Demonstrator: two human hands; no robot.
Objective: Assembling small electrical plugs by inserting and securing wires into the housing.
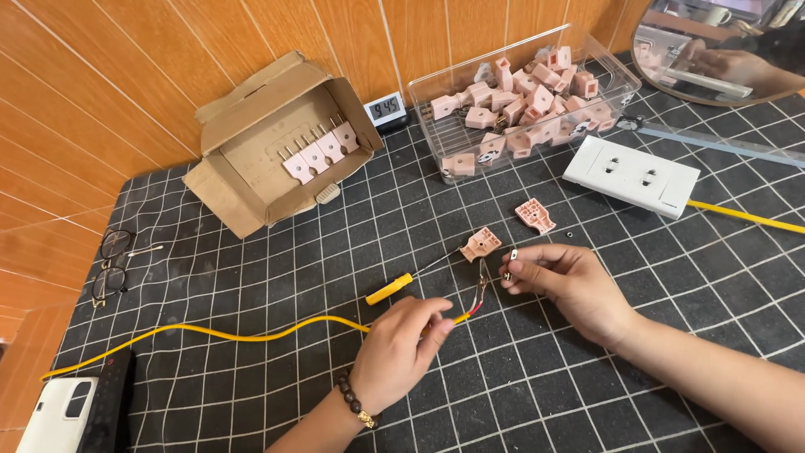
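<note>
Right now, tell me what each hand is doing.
Left hand: closed, pinching the yellow cable near its stripped end.
Right hand: closed, fingertips pinching a small metal piece by the bare wires.

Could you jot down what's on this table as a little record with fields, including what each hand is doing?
Surface: dark grid mat
Left hand: pinches the yellow cable near its stripped end
Right hand: holds a small metal piece at the bare wire tips
Near the hands: yellow screwdriver, two open pink plug halves
Clear bin: full of pink plugs
Cardboard box: four plugs stuck in a row
Right side: white socket strip
Left edge: glasses
</note>
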